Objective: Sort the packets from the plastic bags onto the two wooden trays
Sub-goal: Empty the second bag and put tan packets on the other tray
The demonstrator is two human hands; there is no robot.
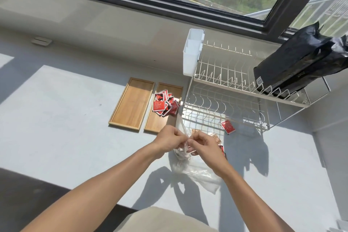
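Two wooden trays lie side by side on the grey counter. The left tray [131, 103] is bare. The right tray [160, 120] holds a heap of several red packets [164, 104]. In front of the trays my left hand [170, 139] and my right hand [204, 146] both pinch the top of a clear plastic bag [195, 171] that hangs and crumples below them. Pale brown packets [213, 135] show behind my right hand. One red packet [227, 126] lies loose near the rack's foot, and another red packet [222, 149] peeks out beside my right wrist.
A white wire dish rack [235, 88] stands right of the trays, with a white plastic holder [192, 52] on its left end and a black bag [301, 62] on its top shelf. A window frame runs along the back. The counter's front edge is near my body.
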